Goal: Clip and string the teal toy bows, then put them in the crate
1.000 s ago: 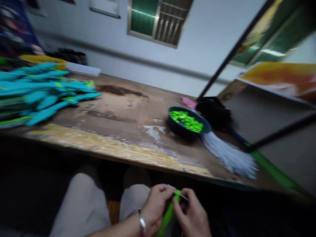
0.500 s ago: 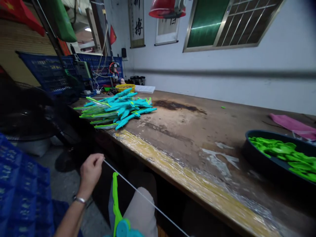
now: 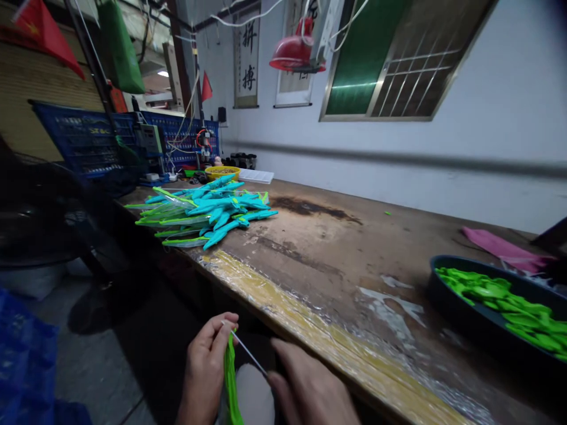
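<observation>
1. Workbench [image 3: 376, 248]: spread from 9 to 4 o'clock.
2. Turquoise-and-green pile [image 3: 217, 205]: heaped on the bench at 9 o'clock.
3. Dark pan [image 3: 465, 329]: set at 4 o'clock, loaded with green pieces [image 3: 500, 301].
4. Pink cloth [image 3: 505, 248]: laid behind the pan, 3 o'clock.
5. Right hand [image 3: 314, 386]: blurred, 6 o'clock, seen before the bench edge; finger closure cannot be told.
6. Left hand [image 3: 206, 363]: 7 o'clock; fingertips pinched together.
7. Green strip [image 3: 230, 378]: held upright at its top by the left fingertips.
8. White cord [image 3: 250, 353]: stretched between both hands.
</observation>
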{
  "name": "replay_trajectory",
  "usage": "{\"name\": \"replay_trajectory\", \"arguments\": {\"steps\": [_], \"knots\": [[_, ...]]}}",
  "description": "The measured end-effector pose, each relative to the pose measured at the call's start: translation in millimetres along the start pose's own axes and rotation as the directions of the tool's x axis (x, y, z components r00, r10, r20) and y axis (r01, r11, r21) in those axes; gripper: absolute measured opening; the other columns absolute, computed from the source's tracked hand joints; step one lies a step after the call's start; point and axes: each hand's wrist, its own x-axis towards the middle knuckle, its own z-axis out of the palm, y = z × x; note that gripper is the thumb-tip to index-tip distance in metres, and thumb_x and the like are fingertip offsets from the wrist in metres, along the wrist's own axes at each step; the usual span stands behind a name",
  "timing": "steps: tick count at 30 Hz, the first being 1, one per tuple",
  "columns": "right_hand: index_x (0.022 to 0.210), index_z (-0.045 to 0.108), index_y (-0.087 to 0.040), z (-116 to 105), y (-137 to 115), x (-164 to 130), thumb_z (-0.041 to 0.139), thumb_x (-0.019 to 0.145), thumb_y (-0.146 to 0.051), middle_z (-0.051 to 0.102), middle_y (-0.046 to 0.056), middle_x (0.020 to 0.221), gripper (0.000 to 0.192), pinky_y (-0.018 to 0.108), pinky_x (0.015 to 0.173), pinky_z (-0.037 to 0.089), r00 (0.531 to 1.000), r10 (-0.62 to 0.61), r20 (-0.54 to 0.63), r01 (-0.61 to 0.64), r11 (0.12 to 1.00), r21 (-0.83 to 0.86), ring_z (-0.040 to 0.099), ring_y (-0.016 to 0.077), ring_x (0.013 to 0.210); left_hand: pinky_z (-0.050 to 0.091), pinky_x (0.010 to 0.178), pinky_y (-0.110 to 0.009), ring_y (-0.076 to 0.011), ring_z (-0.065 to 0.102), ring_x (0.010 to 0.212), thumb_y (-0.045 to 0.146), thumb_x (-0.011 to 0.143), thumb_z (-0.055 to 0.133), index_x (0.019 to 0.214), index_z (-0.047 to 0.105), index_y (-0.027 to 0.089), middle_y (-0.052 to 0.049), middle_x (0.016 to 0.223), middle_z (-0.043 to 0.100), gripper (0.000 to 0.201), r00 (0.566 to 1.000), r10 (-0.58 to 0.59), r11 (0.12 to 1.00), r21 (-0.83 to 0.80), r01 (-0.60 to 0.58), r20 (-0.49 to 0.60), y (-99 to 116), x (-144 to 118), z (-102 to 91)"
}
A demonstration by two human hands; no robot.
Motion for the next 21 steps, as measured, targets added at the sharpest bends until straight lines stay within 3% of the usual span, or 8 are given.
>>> {"name": "replay_trajectory", "arguments": {"steps": [3, 6, 8, 10, 13, 16, 19, 21], "knots": [[0.099, 0.072, -0.017, 19, -28, 42, 0.066, 0.083, -0.026, 0.069, 0.004, 0.076, 0.019, 0.027, 0.064, 0.049, 0.957, 0.173, 0.235, -0.263, 0.859, 0.440, 0.064, 0.0184, 0.068, 0.054, 0.072, -0.027, -0.0232, 0.066, 0.087, 0.053, 0.077, 0.073, 0.093, 0.076, 0.019, -0.008, 0.100, 0.075, 0.038, 0.999, 0.032, 0.999, -0.029, -0.032, 0.012, 4, -7, 3.9], [0.076, 0.067, -0.014, 40, -38, 56, 0.075, 0.072, -0.041, 0.056, -0.002, 0.057, 0.028, 0.021, 0.046, 0.031, 0.821, 0.399, 0.408, -0.564, 0.458, 0.687, 0.043, 0.0094, 0.047, 0.055, 0.076, -0.028, -0.0254, 0.067, 0.092, 0.053, 0.075, 0.075, 0.090, 0.077, 0.019, -0.008, 0.098, 0.075, 0.038, 0.999, 0.039, 0.995, -0.089, -0.038, 0.008, 5, -11, 8.3], [0.073, 0.066, -0.014, 46, -35, 53, 0.079, 0.064, -0.049, 0.051, -0.004, 0.054, 0.038, 0.020, 0.044, 0.023, 0.752, 0.481, 0.452, -0.621, 0.285, 0.730, 0.034, 0.0069, 0.045, 0.055, 0.076, -0.028, -0.0255, 0.068, 0.090, 0.052, 0.073, 0.078, 0.088, 0.078, 0.018, -0.009, 0.096, 0.076, 0.037, 0.999, 0.039, 0.990, -0.139, -0.035, 0.030, 9, -16, 12.4], [0.071, 0.066, -0.014, 40, -30, 48, 0.081, 0.061, -0.052, 0.049, -0.004, 0.053, 0.042, 0.020, 0.045, 0.024, 0.746, 0.503, 0.436, -0.606, 0.240, 0.758, 0.033, 0.0069, 0.046, 0.055, 0.077, -0.028, -0.0250, 0.068, 0.092, 0.050, 0.073, 0.080, 0.092, 0.077, 0.018, -0.010, 0.099, 0.075, 0.037, 0.997, 0.029, 0.969, -0.247, -0.012, 0.064, 15, -21, 16.4], [0.072, 0.068, -0.014, 17, -31, 48, 0.078, 0.064, -0.053, 0.056, -0.001, 0.058, 0.040, 0.022, 0.050, 0.031, 0.812, 0.438, 0.385, -0.539, 0.312, 0.782, 0.042, 0.0102, 0.052, 0.054, 0.072, -0.025, -0.0190, 0.066, 0.085, 0.045, 0.075, 0.081, 0.103, 0.073, 0.020, -0.008, 0.104, 0.073, 0.039, 0.994, -0.058, 0.875, -0.476, 0.094, 0.089, 24, -27, 19.2], [0.073, 0.070, -0.015, -7, -40, 50, 0.070, 0.075, -0.043, 0.063, 0.003, 0.067, 0.028, 0.024, 0.060, 0.039, 0.892, 0.340, 0.298, -0.445, 0.543, 0.712, 0.053, 0.0149, 0.064, 0.050, 0.060, -0.019, -0.0113, 0.058, 0.065, 0.038, 0.077, 0.080, 0.092, 0.070, 0.019, -0.002, 0.081, 0.067, 0.026, 0.989, -0.107, 0.799, -0.584, 0.144, 0.097, 29, -29, 17.8], [0.075, 0.068, -0.016, -17, -49, 46, 0.057, 0.086, -0.028, 0.064, 0.003, 0.073, 0.020, 0.025, 0.068, 0.042, 0.974, 0.168, 0.154, -0.226, 0.802, 0.553, 0.058, 0.0158, 0.071, 0.047, 0.058, -0.019, -0.0109, 0.052, 0.063, 0.031, 0.085, 0.070, 0.082, 0.067, 0.019, -0.001, 0.073, 0.058, 0.013, 0.986, -0.015, 0.761, -0.638, 0.117, 0.163, 32, -31, 14.8], [0.079, 0.067, -0.017, -18, -52, 41, 0.052, 0.091, -0.021, 0.061, 0.002, 0.075, 0.020, 0.023, 0.066, 0.041, 0.996, 0.020, 0.090, -0.058, 0.894, 0.445, 0.059, 0.0140, 0.070, 0.048, 0.061, -0.021, -0.0117, 0.050, 0.066, 0.027, 0.090, 0.062, 0.080, 0.064, 0.018, -0.001, 0.074, 0.053, 0.014, 0.964, 0.074, 0.710, -0.692, 0.128, 0.255, 34, -33, 12.5]]}}
